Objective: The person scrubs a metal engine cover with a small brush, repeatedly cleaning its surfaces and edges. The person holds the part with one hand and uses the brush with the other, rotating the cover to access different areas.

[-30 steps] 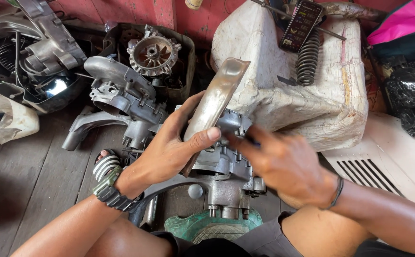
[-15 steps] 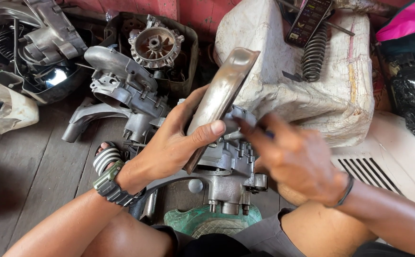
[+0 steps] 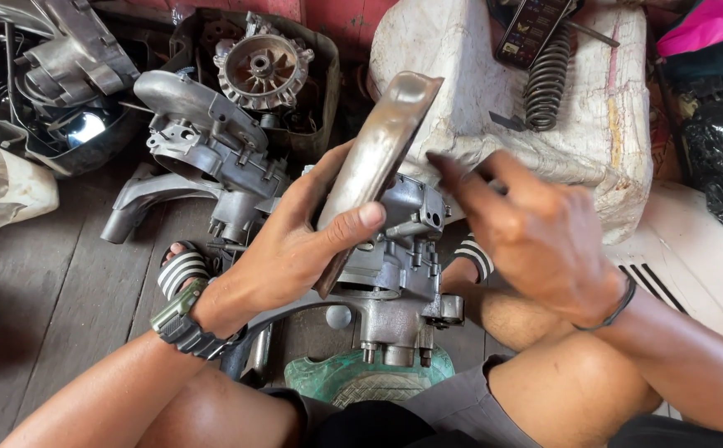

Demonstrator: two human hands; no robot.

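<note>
right hand (image 3: pixel 536 241) lifted off the engine casing (image 3: pixel 395 274), fingers now spread; metal plate (image 3: pixel 378 166) tilted more upright

Grey wooden plank floor (image 3: pixel 38 315); red wall (image 3: pixel 337 17).

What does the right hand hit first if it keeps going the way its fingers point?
Probably the metal plate held in the left hand: the right hand points up-left at it, though depth is unclear.

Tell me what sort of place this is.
Probably an informal small-engine or motorbike repair spot, worked on the floor. Engine casings and a coil spring lie on worn floorboards, and the seated person's left hand holds a metal cover over an engine block.
</note>
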